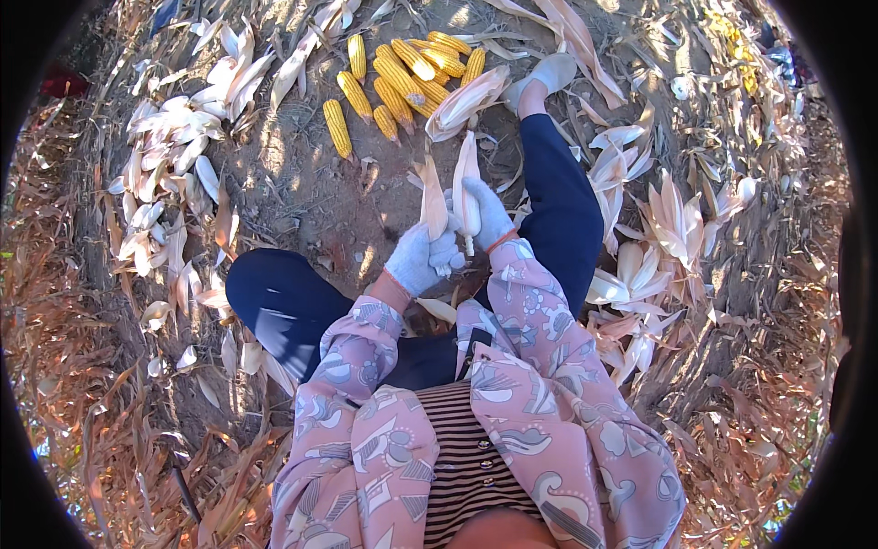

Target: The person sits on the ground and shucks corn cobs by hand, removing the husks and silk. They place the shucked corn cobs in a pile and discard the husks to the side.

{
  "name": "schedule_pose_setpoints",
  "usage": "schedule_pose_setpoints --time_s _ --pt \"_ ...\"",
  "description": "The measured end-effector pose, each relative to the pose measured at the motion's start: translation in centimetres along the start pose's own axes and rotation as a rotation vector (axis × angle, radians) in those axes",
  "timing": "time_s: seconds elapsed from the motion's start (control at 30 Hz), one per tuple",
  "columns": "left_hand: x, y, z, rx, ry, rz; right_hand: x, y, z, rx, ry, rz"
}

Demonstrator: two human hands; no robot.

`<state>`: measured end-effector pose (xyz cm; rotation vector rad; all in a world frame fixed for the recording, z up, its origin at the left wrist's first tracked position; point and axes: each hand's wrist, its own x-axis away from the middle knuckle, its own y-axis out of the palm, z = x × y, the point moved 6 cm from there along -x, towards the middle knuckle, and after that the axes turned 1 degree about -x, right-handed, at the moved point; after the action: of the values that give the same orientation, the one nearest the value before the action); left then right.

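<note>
Both of my hands wear pale knitted gloves, close together between my knees. My left hand is closed on a strip of tan husk that sticks up from its fingers. My right hand grips a slim corn ear in pale husk, upright in the picture, its stalk end toward me. Just beyond the hands another husk-covered ear lies on the ground beside a pile of bare yellow cobs.
Loose pale husks lie in heaps at the left and right. My legs are bent around the patch of bare soil. Dry stalks and leaves cover the ground toward both edges.
</note>
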<state>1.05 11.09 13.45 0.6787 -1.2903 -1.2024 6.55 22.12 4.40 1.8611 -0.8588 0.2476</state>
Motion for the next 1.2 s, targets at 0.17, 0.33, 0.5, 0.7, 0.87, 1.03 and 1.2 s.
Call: schedule_pose_setpoints --time_s 0.17,0.33,0.5,0.7,0.87,1.03,1.2 --pt "0.6 -4.8 3.6 0.066 0.16 0.17 1.2 -1.8 -0.5 1.148 -0.119 0.444" --pt "0.0 -8.7 3.3 -0.159 0.173 0.42 1.6 0.4 -0.8 0.976 -0.251 0.31" --pt "-1.6 -12.3 3.0 -0.982 0.194 0.558 2.5 2.2 -0.4 1.11 -0.298 0.238" --pt "-0.7 -11.1 2.2 -0.734 0.111 0.79 1.6 -0.9 0.0 0.914 -0.233 0.382" --pt "0.2 -6.0 3.1 -1.542 0.268 0.819 1.7 -2.3 -1.5 0.93 -0.337 0.58" --pt "0.3 -3.4 1.2 -1.952 0.337 0.745 1.1 -3.3 -0.9 0.95 -0.331 0.609" --pt "0.9 -7.5 3.5 -1.653 0.534 0.966 2.6 -0.3 -0.8 0.808 -0.236 0.472"
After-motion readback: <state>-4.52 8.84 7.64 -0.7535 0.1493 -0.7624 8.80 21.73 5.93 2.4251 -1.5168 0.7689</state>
